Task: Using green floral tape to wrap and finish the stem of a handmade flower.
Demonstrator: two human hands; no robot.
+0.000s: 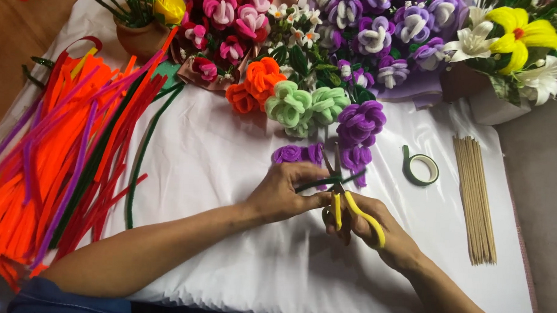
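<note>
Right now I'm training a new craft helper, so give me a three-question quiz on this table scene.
1. True or false: the right hand holds yellow-handled scissors.
2. What does the left hand pinch? A) wooden stick B) dark green pipe cleaner C) tape roll
3. What lies between the tape roll and the cloth's right edge?

Key: 1 true; 2 B; 3 the bundle of wooden sticks.

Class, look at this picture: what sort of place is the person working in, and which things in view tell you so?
Probably a craft table for making pipe-cleaner flowers. A white cloth carries a heap of loose pipe cleaners, finished flowers, wooden sticks and a tape roll. The right hand works yellow-handled scissors on a green stem held by the left hand.
</note>
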